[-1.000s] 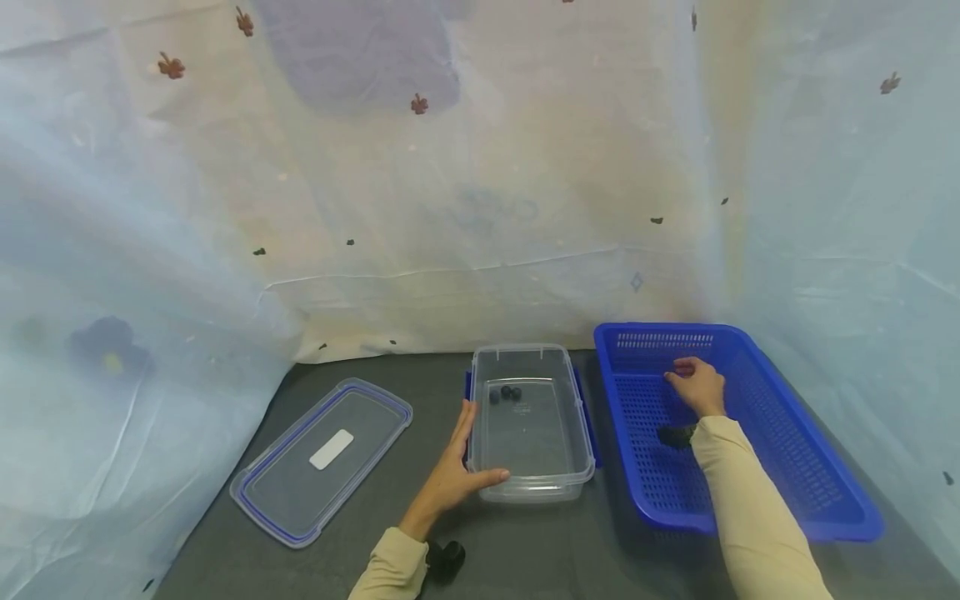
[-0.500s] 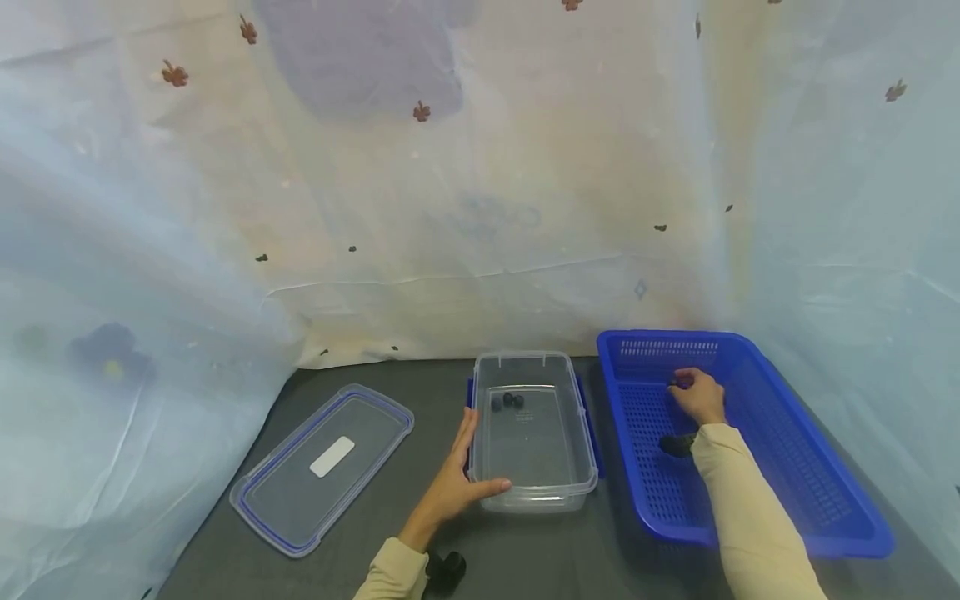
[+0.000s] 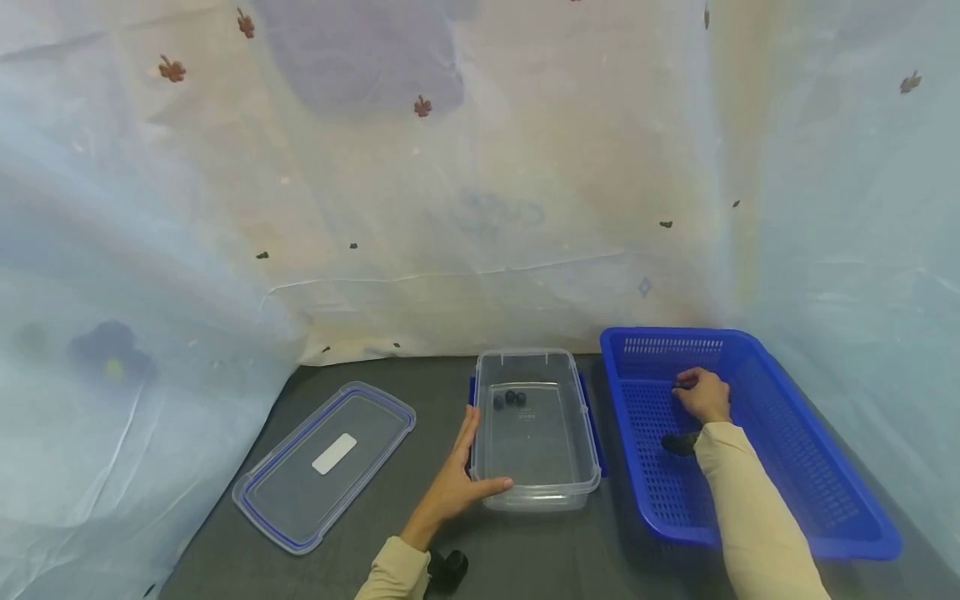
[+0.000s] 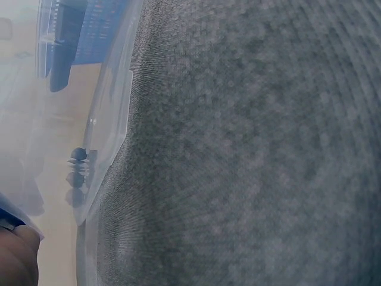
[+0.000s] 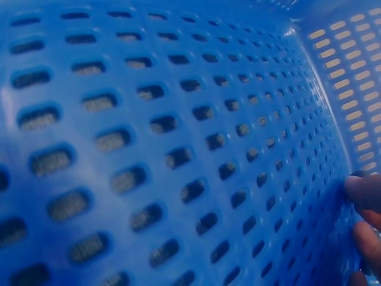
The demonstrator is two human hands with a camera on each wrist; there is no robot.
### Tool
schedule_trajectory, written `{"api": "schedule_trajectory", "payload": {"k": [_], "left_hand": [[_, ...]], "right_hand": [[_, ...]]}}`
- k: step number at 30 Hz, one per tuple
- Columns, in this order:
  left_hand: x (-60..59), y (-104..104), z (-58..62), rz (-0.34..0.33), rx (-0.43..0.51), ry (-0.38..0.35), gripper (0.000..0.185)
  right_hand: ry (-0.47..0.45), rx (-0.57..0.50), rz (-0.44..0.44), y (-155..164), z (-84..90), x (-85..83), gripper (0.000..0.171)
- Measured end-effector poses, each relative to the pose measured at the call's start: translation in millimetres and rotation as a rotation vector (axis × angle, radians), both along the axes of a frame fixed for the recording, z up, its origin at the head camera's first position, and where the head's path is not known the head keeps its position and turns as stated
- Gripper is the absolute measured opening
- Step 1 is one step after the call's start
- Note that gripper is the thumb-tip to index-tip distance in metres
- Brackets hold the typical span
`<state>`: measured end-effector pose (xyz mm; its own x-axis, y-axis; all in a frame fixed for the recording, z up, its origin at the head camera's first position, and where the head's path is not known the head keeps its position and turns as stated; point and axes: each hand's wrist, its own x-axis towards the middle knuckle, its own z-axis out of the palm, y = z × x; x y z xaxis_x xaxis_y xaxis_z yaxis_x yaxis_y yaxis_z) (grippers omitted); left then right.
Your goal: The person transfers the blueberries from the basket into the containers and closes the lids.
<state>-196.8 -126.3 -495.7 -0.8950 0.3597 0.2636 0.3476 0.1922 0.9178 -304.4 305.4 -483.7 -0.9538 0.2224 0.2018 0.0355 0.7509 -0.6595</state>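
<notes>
My right hand (image 3: 705, 396) reaches down into the blue plastic basket (image 3: 795, 467). Its thumb and fingertips pinch a small dark round ball (image 3: 682, 384), mostly covered by the fingers; in the right wrist view those fingers (image 5: 366, 193) show at the right edge. A clear plastic food container (image 3: 536, 450) stands left of the basket, lidless, with several dark balls (image 3: 511, 398) near its far end. Along the container's left side lies my left hand (image 3: 448, 487), fingers straight and thumb stretched across the near corner. Its fingertip (image 4: 18, 253) appears beside a blue clip (image 4: 11, 219) in the left wrist view.
The container's clear lid (image 3: 300, 492) with a blue seal and white label lies flat and slanted at the left. Everything stands on a dark grey cloth (image 3: 540, 558). A patterned plastic curtain (image 3: 480, 183) rises behind and at both sides.
The right hand's thumb and fingers, apart a second ago, have come together on the small dark ball inside the basket. The left hand stays at the container; the head view shifts slightly.
</notes>
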Motion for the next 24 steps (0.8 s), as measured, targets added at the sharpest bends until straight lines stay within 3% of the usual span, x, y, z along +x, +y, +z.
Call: {"api": "schedule_trajectory", "payload": {"k": [5, 11, 16, 24], "left_hand": [[2.0, 1.3, 6.4, -0.004, -0.014, -0.009, 0.112], [6.1, 3.0, 17.9, -0.016, -0.001, -0.010, 0.110], [3.2, 1.9, 11.7, 0.002, -0.033, -0.005, 0.111], [-0.2, 0.2, 6.2, -0.011, 0.002, 0.010, 0.113]], "right_hand": [[-0.028, -0.029, -0.021, -0.3, 1.9, -1.9, 0.026], [0.056, -0.016, -0.004, -2.1, 8.7, -6.9, 0.026], [0.121, -0.001, 0.001, -5.4, 20.7, -9.9, 0.025], [0.207, -0.010, 0.031, -12.4, 40.0, -10.5, 0.024]]}}
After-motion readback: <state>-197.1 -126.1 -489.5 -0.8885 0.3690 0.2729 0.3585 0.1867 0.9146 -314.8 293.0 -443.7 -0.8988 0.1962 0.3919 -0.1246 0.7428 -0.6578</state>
